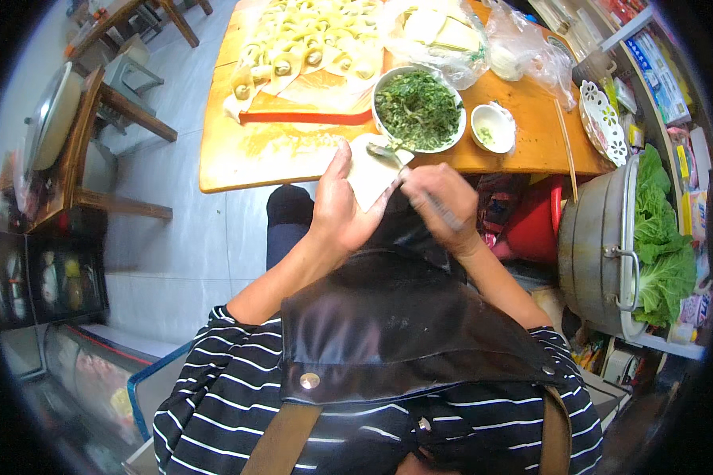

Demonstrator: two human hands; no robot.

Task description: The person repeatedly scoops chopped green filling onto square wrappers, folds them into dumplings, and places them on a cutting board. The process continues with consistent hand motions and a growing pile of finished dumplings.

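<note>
On the palm of my left hand (346, 215) lies a pale square dough wrapper (368, 181), held up in front of the table edge. My right hand (442, 205) grips a metal spoon (381, 153), whose bowl touches the wrapper's upper part beside a bit of green filling; motion blurs the handle. Just beyond the wrapper stands a white bowl (376, 122) of chopped green filling (419, 110). To its right is a small white cup (492, 127) with pale contents and green bits. Folded dumplings (315, 56) fill an orange-red board (309, 117) at the left.
A stack of wrappers (457, 34) in a plastic bag lies at the back of the wooden table (261, 172). Chopsticks (566, 148) overhang the right edge near a white openwork dish (603, 122). A large metal pot (594, 249), leafy greens (659, 261) and a red bucket (529, 228) are at my right.
</note>
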